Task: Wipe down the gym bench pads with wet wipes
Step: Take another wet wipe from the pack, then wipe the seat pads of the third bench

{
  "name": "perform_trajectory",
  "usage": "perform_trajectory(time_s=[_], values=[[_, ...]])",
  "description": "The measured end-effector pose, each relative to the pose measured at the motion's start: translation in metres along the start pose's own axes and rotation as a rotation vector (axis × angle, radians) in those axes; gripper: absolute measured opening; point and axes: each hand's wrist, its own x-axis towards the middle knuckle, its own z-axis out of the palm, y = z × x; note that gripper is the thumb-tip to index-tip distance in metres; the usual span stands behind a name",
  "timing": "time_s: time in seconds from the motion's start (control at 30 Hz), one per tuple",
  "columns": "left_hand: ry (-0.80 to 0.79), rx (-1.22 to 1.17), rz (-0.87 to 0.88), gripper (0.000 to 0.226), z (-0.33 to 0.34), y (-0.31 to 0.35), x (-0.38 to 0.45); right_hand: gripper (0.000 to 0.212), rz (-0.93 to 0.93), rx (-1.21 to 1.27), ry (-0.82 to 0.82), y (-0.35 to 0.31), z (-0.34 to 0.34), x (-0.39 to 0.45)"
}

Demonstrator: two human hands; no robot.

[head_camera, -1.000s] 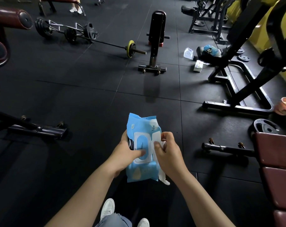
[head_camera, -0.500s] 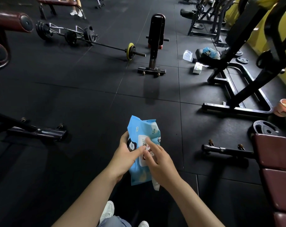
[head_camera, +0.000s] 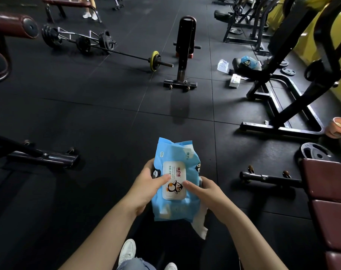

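Closed now, the white flip lid [head_camera: 174,180] lies flat on the blue wet wipes pack [head_camera: 176,180], which was open a second ago. Left hand [head_camera: 147,187] grips the pack's left edge, thumb on the lid. Right hand [head_camera: 206,193] holds the right side, its fingers clamping a pulled white wipe [head_camera: 200,225] beneath. Maroon bench pads [head_camera: 329,193] wait just right; open black floor [head_camera: 107,114] stretches ahead to the barbell [head_camera: 126,53].

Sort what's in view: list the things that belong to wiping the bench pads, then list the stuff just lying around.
For the job:
wet wipes pack, held by left hand and right hand
loose wipe hanging under the pack
maroon bench pads on the right

Lying about:
barbell
weight plate
blue bag
orange bowl
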Motion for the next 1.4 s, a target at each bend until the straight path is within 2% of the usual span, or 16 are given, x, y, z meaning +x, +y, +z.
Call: perform_trajectory(time_s=[0.17,0.23,0.3,0.37,0.47,0.6,0.7,0.8,1.0,1.1,1.2,1.3,1.4], values=[[-0.06,0.093,-0.04,0.054,0.002,-0.011,0.011,0.039,0.062,-0.039,0.062,0.007,-0.003,0.002],[-0.073,0.282,-0.109,0.074,0.001,-0.016,0.017,0.044,0.121,-0.2,0.175,0.017,-0.004,0.007],[-0.012,0.555,-0.204,0.094,-0.002,-0.023,0.025,0.049,0.195,-0.343,0.279,0.029,-0.007,0.01],[0.034,0.664,-0.227,0.095,-0.003,-0.03,0.028,0.049,0.207,-0.299,0.353,0.04,-0.011,0.01],[-0.031,0.615,-0.131,0.073,0.001,-0.038,0.026,0.043,0.136,-0.192,0.376,0.045,-0.016,0.008],[-0.15,0.438,-0.055,0.045,0.018,-0.039,0.021,0.042,0.0,-0.038,0.28,0.033,-0.016,0.001],[-0.271,0.31,-0.033,0.04,0.028,-0.032,0.016,0.038,-0.094,0.049,0.203,0.02,-0.019,-0.007],[-0.402,0.2,-0.028,0.047,0.034,-0.024,0.011,0.039,-0.135,0.092,0.167,0.012,-0.021,-0.012],[-0.366,0.322,0.005,0.022,0.041,-0.011,0.015,0.043,-0.178,0.122,0.163,0.01,-0.026,-0.015],[-0.381,0.385,0.001,0.025,0.042,-0.01,0.018,0.038,-0.195,0.157,0.162,0.011,-0.027,-0.017],[-0.456,0.316,-0.114,0.042,0.043,-0.009,0.021,0.033,-0.211,0.214,0.17,0.009,-0.028,-0.017],[-0.499,0.169,-0.342,0.036,0.039,-0.01,0.026,0.031,-0.213,0.318,0.198,0.007,-0.029,-0.017],[-0.48,0.025,-0.402,0.03,0.033,-0.01,0.033,0.027,-0.214,0.305,0.239,0.005,-0.029,-0.015]])
